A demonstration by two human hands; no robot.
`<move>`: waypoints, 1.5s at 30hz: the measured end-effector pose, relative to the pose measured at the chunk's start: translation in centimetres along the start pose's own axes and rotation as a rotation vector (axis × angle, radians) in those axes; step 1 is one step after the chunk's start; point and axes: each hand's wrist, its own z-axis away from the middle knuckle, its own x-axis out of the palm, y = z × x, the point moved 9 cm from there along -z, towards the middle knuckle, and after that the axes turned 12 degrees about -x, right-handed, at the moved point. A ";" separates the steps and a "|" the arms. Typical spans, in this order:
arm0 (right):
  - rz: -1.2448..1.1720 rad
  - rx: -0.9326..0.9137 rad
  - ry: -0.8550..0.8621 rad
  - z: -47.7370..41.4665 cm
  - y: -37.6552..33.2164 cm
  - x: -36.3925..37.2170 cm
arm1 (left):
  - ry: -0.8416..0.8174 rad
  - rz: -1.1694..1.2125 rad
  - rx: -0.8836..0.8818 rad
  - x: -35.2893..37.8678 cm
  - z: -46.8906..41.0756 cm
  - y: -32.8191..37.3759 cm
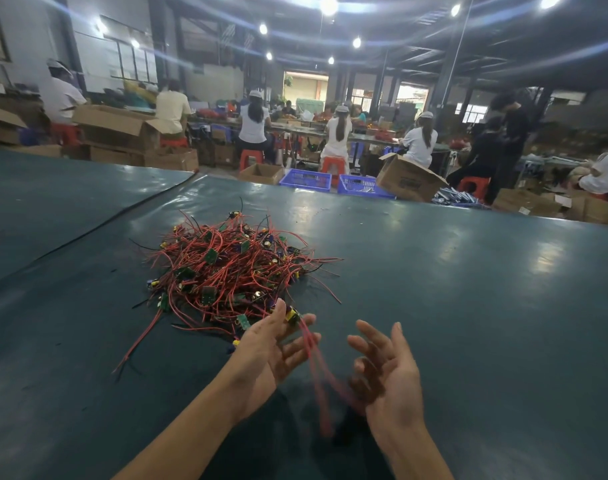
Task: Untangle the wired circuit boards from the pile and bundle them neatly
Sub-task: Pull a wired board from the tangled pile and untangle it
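— Where is the person's left hand (pixel 271 344) working in the head view?

— It is pinching one small circuit board (pixel 292 315) between thumb and fingers, just at the near edge of the pile (pixel 226 268) on the green table (pixel 469 289), probably to draw it clear of the tangle.

— And its red wires (pixel 313 368)?

— They are trailing, blurred, toward the right hand (pixel 389 372). Its upper fingers are spreading loosely, but whether the lower ones are gripping the wires cannot be told. It is likely waiting to straighten them.
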 end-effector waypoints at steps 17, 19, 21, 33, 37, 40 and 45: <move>0.189 0.107 -0.231 1.5 2.4 3.1 | -0.090 -0.475 -0.344 0.8 0.3 -4.3; 0.155 0.066 -0.146 1.0 2.3 2.6 | -0.073 -0.394 -0.324 0.8 0.1 -4.4; 0.185 -0.005 -0.097 0.7 1.8 2.1 | -0.068 -0.354 -0.282 0.7 0.0 -4.2; 0.423 -0.286 -0.039 1.2 -0.6 1.7 | 0.125 -0.431 0.023 0.4 0.0 -2.2; 0.426 -0.165 -0.009 1.1 0.5 1.2 | 0.090 -0.496 0.089 0.6 0.3 -1.8; 0.290 -0.035 -0.034 1.4 1.2 1.6 | 0.040 -0.523 0.076 1.0 0.5 -2.1; 0.191 0.036 -0.101 1.7 0.9 2.4 | -0.009 -0.563 0.073 1.5 0.4 -2.2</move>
